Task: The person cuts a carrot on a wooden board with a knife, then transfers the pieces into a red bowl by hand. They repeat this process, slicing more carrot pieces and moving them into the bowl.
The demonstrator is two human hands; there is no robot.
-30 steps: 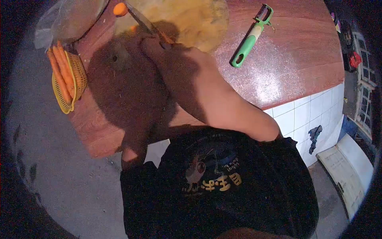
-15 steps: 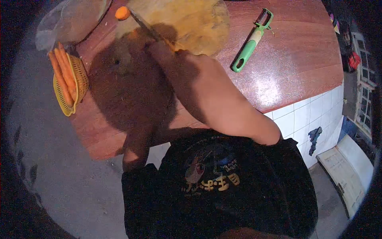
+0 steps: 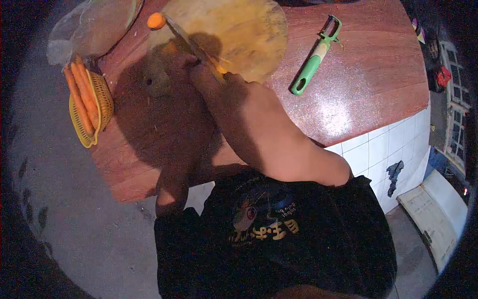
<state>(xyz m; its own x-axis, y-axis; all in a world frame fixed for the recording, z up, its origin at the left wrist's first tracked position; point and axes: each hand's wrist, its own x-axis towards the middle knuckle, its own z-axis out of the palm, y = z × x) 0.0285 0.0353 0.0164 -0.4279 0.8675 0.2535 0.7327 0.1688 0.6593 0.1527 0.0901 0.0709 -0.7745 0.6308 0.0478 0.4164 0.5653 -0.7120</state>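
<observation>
Nearest, well to the near side of the round, yellowish wooden cutting board (image 3: 254,42), is a black short-sleeved T-shirt (image 3: 279,249) with yellow lettering across its front. The person's left forearm (image 3: 171,197) leaves its sleeve and runs toward the board into deep shadow; the left hand is lost in that darkness, so I cannot tell how its fingers stand or what they touch.

The reddish-brown wood-grain surface (image 3: 368,70) bears the board, and white square tiles (image 3: 371,147) face its side, to the right of the board and nearer.

Left of the board, at the surface's edge, a yellow openwork plastic basket (image 3: 106,102) holds several long orange carrots (image 3: 82,97). Right of the board lies a green-and-cream peeler (image 3: 310,70).

At the board's near side, the right hand (image 3: 210,78) has its fingers closed around a long-bladed metal knife (image 3: 181,36). The blade slants toward the board's left edge, where a rounded orange carrot end (image 3: 156,21) sits just beside the tip. Farther left of the board is a crumpled, translucent plastic bag (image 3: 97,30).
</observation>
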